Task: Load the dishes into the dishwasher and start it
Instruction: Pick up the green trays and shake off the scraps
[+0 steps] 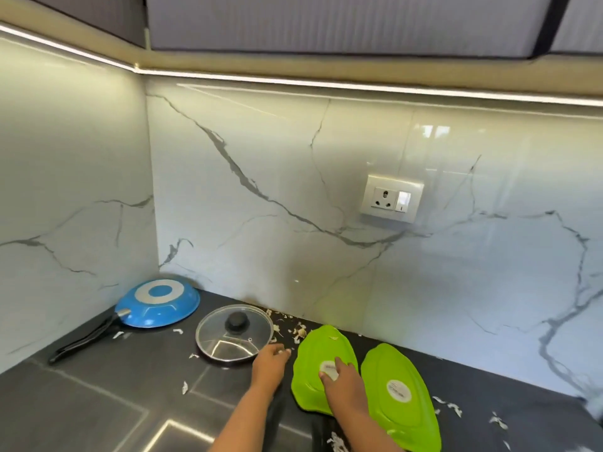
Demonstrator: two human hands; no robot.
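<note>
- Nearest, the dark grey countertop (81,415) fills the lower part of the view, its tile lines running toward the corner, with pale scraps of peel (184,387) scattered over it.
- Both forearms reach in from the near edge, side by side at the centre.
- The right hand (339,376) lies on top of the left green plate (318,353), which sits upside down; the fingers are stretched forward and rest on the round white label at its middle, not curled round anything.
- Just right of it lies the right green plate (404,396), also upside down, with its own white label showing; the two plates lie very close, and whether they touch I cannot tell.
- The left hand (272,357) sits left of the plates, fingers bent down onto the counter at the near right rim of the glass lid (234,334); pale bits show at the fingertips, but whether it pinches them or holds the rim cannot be told.
- The glass lid lies flat, black knob up, between the hand and the wall.
- More peel scraps (295,331) are heaped in the gap between lid, plates and wall.
- Farther left, in the corner, a blue frying pan (158,303) lies bottom up, its black handle pointing near and left.
- Behind everything stands the white marble-look backsplash (261,151), with a white socket and switch (391,199) on it, right of centre.
- Overhead, a light strip (293,81) runs under the wall cabinets.
</note>
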